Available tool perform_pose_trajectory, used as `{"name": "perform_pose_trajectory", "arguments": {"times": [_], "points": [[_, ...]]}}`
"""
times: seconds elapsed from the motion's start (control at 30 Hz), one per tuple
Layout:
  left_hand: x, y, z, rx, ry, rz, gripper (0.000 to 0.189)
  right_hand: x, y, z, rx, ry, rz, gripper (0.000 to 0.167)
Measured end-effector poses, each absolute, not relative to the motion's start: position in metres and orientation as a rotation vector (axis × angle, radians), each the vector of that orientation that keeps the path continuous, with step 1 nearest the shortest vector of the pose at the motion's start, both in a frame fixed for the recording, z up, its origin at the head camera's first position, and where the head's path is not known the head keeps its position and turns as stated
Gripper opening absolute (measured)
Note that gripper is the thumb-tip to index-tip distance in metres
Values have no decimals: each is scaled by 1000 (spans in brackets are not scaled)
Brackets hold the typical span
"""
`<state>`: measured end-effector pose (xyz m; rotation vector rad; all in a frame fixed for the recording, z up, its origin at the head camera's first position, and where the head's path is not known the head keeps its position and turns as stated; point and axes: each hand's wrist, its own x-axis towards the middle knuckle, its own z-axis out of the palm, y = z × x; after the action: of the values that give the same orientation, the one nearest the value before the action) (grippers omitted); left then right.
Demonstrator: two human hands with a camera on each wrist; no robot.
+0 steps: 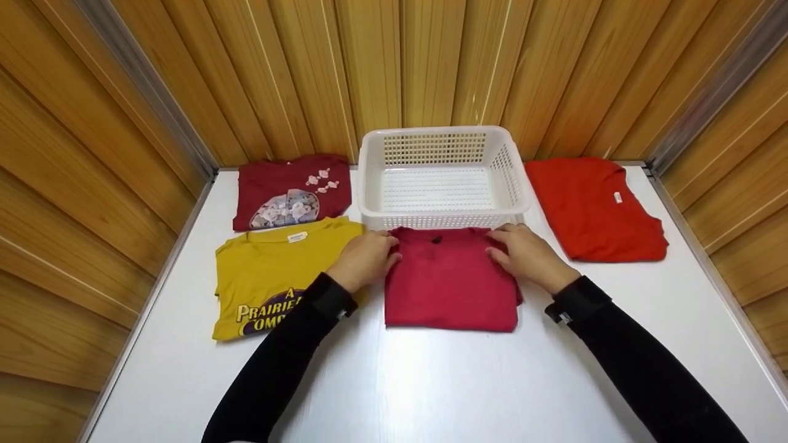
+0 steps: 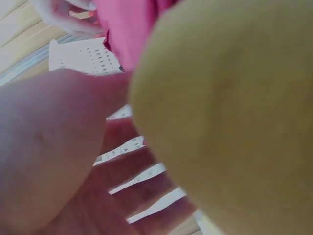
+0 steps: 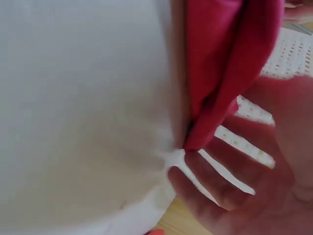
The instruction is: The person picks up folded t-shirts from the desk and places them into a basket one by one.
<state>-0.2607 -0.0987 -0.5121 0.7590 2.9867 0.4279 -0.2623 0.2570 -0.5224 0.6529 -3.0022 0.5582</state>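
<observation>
A folded crimson T-shirt (image 1: 452,280) lies flat in front of a white plastic basket (image 1: 443,220), its neckline toward the basket. My left hand (image 1: 364,257) touches the shirt's upper left corner, the thumb over its edge. At the upper right corner my right hand (image 1: 530,253) rests with the thumb on the cloth. In the right wrist view the fingers (image 3: 230,161) are spread and fairly straight beside the shirt's layered edge (image 3: 220,73). The left wrist view has spread left fingers (image 2: 142,166), partly hidden by a blurred yellow surface (image 2: 230,107).
A yellow printed T-shirt (image 1: 265,264) lies folded at the left, partly under my left forearm. Behind it is a dark red shirt (image 1: 277,178) with a floral print. An orange-red shirt (image 1: 594,215) lies to the right of the basket. Wood-panelled walls (image 1: 431,67) enclose the white table (image 1: 406,381).
</observation>
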Motion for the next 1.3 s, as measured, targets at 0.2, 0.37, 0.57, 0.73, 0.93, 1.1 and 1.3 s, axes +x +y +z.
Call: {"name": "perform_pose_trajectory", "arguments": {"times": [0.2,0.37,0.57,0.73,0.93,1.1,1.3], "points": [[-267,-95,-515,683,3074,405,21,-270,256,-523,622,-2973,624,38],[-265,-95,-514,683,3034,349,22,-269,255,-526,645,-2978,648,39],[-266,-92,-515,732,3105,321,17,-267,255,-530,607,-2907,641,33],[-270,-89,-520,772,3180,253,17,-269,253,-528,699,-2928,602,39],[-270,-87,-519,805,3197,161,13,-271,251,-529,684,-2932,595,41],[-272,-86,-516,761,3145,188,16,-272,248,-532,663,-2922,583,41],[-274,-83,-521,744,3222,180,13,-270,244,-536,631,-2911,564,30]]}}
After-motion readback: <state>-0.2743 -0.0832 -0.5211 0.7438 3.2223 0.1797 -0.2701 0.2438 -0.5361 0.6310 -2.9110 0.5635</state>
